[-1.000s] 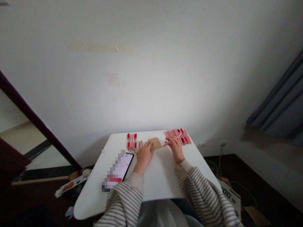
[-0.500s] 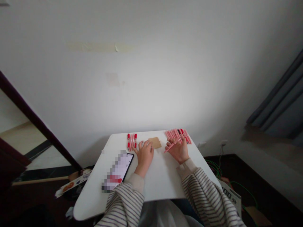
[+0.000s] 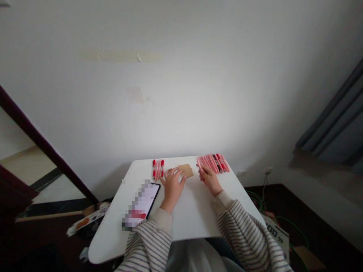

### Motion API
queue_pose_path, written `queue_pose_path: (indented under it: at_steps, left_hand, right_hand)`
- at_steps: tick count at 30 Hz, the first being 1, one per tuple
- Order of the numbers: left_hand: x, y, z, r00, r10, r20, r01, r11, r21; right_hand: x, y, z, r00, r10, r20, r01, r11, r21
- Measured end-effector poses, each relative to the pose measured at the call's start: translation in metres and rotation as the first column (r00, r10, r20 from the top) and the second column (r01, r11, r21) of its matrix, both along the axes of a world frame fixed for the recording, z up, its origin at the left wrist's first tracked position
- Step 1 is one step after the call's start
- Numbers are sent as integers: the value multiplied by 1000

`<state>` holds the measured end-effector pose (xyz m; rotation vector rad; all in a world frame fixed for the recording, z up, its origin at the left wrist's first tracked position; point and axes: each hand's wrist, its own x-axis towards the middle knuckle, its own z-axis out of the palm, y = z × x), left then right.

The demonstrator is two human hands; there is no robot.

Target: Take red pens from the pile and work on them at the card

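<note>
My right hand (image 3: 209, 180) pinches a slim pink pen (image 3: 199, 164), whose lower part is hidden by the fingers. Just beyond it lies a row of several pink, red and black pens (image 3: 212, 162) at the table's far right. My left hand (image 3: 173, 185) rests on the table with its fingers apart and bent, its thumb close to a small brown piece of card (image 3: 186, 170). Left of that hand, near its fingertips, a small group of red and pink pens (image 3: 158, 170) lies side by side.
The white table (image 3: 195, 211) stands against a pale wall (image 3: 181, 94). On its left side lies a phone (image 3: 146, 202), partly pixelated. Green cables (image 3: 256, 200) and a printed box (image 3: 276, 232) are on the floor to the right.
My right hand has turned over, palm down, and the pen in it now points up and away instead of lying slantwise across the fingers. My left hand has shifted slightly.
</note>
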<state>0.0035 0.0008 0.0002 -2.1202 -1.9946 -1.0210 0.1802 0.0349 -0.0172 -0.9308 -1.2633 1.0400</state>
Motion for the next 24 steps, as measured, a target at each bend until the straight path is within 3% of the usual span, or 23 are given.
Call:
queue_pose_path:
  at_steps: [2,7,14,18,24]
  left_hand:
    - [-1,0,4,1000,-13,16,13,1000,20]
    - [-1,-3,10,998,-58,33,56,996,69]
    - [-6,-2,9,999,-44,31,41,996,84]
    - [-12,3,5,999,-6,34,2,993,115]
    - [-13,4,1,998,17,57,-23,994,109]
  right_hand:
    - [-2,-2,-2,987,-56,151,37,991,125]
    - [-2,-9,1,898,-75,433,-60,955,290]
    - [3,-9,0,873,-16,487,-139,949,282]
    - [15,-4,-5,863,-105,493,-58,951,305]
    - [22,0,-10,832,-150,534,-50,939,341]
